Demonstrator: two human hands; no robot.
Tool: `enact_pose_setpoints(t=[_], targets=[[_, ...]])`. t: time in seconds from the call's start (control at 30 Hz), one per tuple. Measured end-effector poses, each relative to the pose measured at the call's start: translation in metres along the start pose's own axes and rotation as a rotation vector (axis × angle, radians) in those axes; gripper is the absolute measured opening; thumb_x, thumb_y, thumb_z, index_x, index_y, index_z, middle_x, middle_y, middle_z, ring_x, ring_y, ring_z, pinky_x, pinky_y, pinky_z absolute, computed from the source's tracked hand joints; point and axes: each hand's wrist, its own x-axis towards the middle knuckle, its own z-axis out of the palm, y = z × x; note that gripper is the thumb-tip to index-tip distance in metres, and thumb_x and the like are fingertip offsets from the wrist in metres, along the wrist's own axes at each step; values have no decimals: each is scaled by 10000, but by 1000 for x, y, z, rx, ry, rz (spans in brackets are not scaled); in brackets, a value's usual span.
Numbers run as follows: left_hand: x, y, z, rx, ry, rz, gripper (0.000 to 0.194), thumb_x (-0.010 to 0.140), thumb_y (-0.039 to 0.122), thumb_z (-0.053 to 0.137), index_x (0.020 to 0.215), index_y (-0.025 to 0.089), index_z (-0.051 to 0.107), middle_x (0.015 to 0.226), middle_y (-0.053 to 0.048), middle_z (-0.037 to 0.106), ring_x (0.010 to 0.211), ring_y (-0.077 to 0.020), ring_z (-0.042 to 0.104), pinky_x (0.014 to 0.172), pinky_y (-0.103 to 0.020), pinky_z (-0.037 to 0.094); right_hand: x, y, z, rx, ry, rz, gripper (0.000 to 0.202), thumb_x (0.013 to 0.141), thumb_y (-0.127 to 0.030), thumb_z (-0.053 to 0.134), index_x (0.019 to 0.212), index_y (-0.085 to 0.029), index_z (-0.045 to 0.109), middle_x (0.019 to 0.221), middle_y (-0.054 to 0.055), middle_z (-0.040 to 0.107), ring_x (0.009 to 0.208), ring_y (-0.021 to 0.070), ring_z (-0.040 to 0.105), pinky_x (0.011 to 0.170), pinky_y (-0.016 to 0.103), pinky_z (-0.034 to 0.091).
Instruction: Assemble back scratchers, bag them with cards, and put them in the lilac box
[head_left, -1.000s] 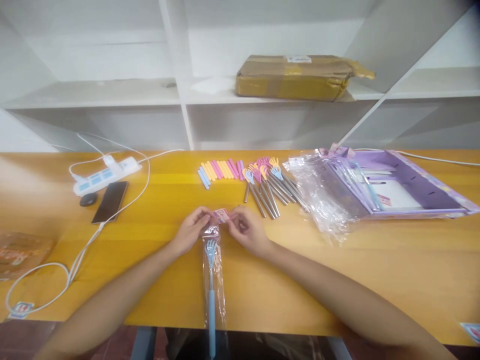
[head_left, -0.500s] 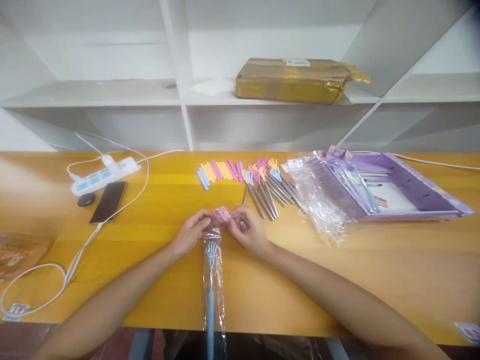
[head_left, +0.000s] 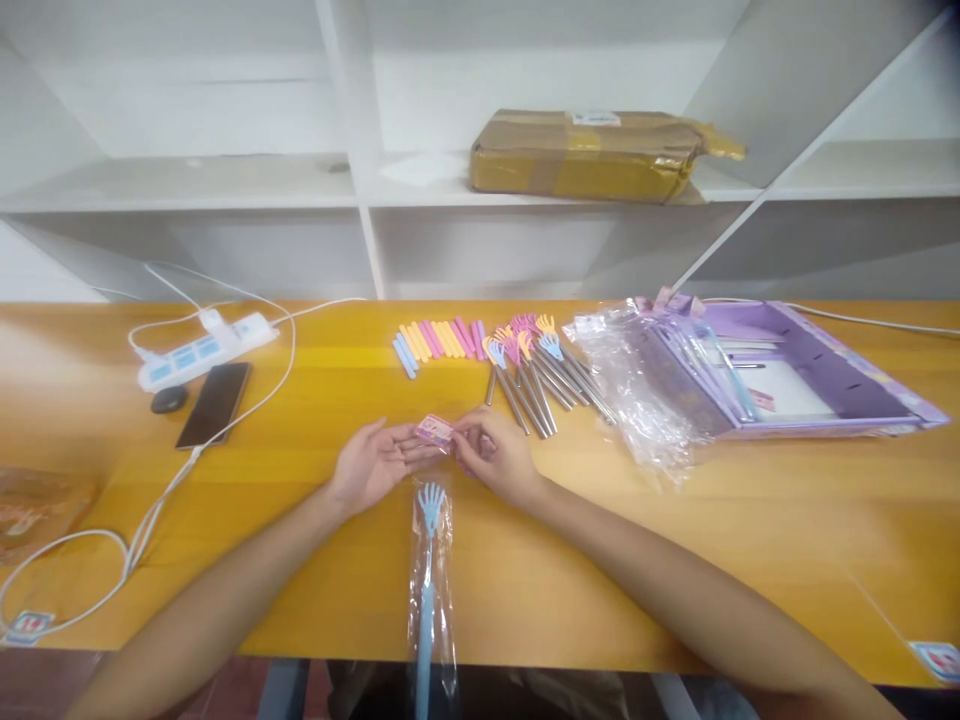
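A blue back scratcher lies in a clear plastic bag, its hand-shaped head towards me and its blue handle running past the table's front edge. Above it, the small pink printed header card is pinched at its right side by my right hand. My left hand is turned palm up with fingers stretched out, their tips under or against the card's left side. Beyond my hands lie several metal back scratcher rods with coloured heads and a row of coloured handle sleeves.
At the right, clear plastic bags lean against an open purple box. A power strip, a phone and white cables stand at the left. A taped carton sits on the shelf behind.
My left hand has let go of the card's left side and turned palm up with fingers extended. The card has tilted and shifted slightly left; my right hand still pinches it.
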Motion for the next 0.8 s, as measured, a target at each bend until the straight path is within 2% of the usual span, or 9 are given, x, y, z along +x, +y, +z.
enact_pose_setpoints(t=[0.13,0.27,0.53,0.8], targets=[[-4,5,7,-1,-45,-50,747,958,630,406,1339,55,695,1441,-269,648,1383,-438,595,1162,-613,453,3,-3,-5,-55,-11,-62,105,1032,-225,630,1099,-230,711,752,-6,612,673,150,580,650,296,493],[-6,7,11,-5,-76,-89,768,947,657,401,1364,75,680,1456,-267,631,1417,-458,548,1104,-635,491,4,-4,-9,-80,-30,-57,108,1035,-222,625,1101,-228,709,793,0,608,661,137,574,632,281,493],[-5,5,9,-42,-42,-70,776,936,639,440,1366,37,675,1381,-258,683,1375,-417,605,1247,-571,363,2,1,-7,-62,-53,-103,111,1017,-179,623,1099,-225,683,849,0,597,660,116,556,610,249,465],[-6,6,8,-49,-53,-86,797,909,664,500,1378,45,682,1387,-255,690,1382,-447,587,1210,-600,382,1,1,-6,-82,-115,-106,104,1013,-185,616,1077,-221,691,853,11,601,707,137,558,654,265,493]])
